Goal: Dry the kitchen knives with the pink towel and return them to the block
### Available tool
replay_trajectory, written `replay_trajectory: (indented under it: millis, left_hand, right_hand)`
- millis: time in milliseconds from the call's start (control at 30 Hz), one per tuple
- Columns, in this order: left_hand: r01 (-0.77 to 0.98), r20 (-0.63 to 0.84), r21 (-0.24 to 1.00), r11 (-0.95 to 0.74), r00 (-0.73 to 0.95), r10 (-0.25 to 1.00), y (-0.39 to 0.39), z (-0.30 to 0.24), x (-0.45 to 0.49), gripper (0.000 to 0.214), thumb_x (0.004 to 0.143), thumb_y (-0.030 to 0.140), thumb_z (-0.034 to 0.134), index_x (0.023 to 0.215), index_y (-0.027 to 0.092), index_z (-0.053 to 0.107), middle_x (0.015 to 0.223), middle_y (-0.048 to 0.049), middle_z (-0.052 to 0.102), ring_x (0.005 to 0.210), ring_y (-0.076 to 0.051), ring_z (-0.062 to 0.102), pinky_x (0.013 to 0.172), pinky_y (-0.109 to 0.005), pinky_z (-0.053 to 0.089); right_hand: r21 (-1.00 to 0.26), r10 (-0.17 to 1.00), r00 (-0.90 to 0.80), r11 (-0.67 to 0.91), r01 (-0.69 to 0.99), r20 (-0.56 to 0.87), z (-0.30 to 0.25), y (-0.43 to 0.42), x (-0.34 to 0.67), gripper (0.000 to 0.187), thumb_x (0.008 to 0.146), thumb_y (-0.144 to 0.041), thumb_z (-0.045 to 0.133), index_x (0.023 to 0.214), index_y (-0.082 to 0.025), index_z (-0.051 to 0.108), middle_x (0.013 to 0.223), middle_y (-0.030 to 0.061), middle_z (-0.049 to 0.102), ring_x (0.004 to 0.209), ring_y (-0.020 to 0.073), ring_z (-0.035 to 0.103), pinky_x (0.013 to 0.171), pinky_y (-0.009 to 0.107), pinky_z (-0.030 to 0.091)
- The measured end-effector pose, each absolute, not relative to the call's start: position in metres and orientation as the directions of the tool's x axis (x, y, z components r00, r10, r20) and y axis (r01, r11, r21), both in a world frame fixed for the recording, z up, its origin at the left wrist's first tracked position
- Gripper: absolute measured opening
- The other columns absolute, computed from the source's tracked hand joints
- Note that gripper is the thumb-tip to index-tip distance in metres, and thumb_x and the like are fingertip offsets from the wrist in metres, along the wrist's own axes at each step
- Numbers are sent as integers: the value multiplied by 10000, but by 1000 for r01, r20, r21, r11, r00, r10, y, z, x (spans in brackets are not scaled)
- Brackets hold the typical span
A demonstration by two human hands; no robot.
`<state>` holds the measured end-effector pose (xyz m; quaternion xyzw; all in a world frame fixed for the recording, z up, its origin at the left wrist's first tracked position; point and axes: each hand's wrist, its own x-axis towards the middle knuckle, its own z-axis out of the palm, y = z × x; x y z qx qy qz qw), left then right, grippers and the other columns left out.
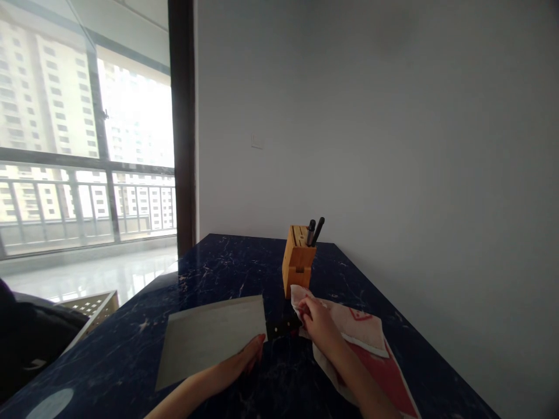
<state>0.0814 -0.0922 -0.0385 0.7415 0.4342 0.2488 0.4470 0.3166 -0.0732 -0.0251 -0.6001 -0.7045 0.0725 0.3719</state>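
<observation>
Working beside a balcony window [135, 116], a person is laying an open left hand [240, 364] on a cleaver's steel blade [209, 340] on the dark marble counter [109, 361], while the right hand [321, 323] is gripping a red-printed cloth [362, 331] beside the black handle [282, 326], a bamboo knife block [297, 262] standing behind.

Dark blue marble surface [131, 343], white veins, runs from lower left to center of frame. On it: wide steel cleaver [209, 340] lying flat, lower center, black handle [282, 327] to the right; red-and-white cloth [371, 361], lower right, partly bunched; wooden knife block [298, 262] upright behind, two black-handled knives [317, 231] in it.
</observation>
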Motion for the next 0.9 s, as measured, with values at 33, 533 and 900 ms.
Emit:
replay_trajectory:
  millis: [33, 533, 900]
  left_hand:
    - [422, -23, 879, -222, 503, 864, -94, -36, 81, 526, 812, 615, 252, 659, 195, 530, 536, 40, 453, 548, -116, 452, 593, -215, 398]
    - [444, -61, 879, -175, 467, 882, -95, -29, 86, 560, 775, 662, 241, 591, 190, 479, 483, 49, 427, 489, -105, 429, 565, -226, 390]
    - [430, -23, 884, -181, 428, 904, -87, -33, 90, 582, 752, 682, 228, 511, 196, 439, 411, 52, 391, 437, -101, 392, 566, -241, 375]
  right_hand:
    - [-543, 901, 3, 259, 799, 434, -26, -73, 316, 239, 651, -62, 405, 767, -206, 557, 838, 23, 608, 851, 182, 538, 777, 303, 370]
    - [-434, 921, 76, 107, 895, 383, -25, -79, 309, 220, 664, -31, 393, 787, -197, 469, 791, 43, 571, 783, 180, 521, 694, 280, 343]
    - [-542, 909, -101, 328, 774, 405, -16, -92, 286, 242, 656, -29, 394, 812, -194, 478, 823, 31, 583, 793, 150, 537, 708, 244, 361]
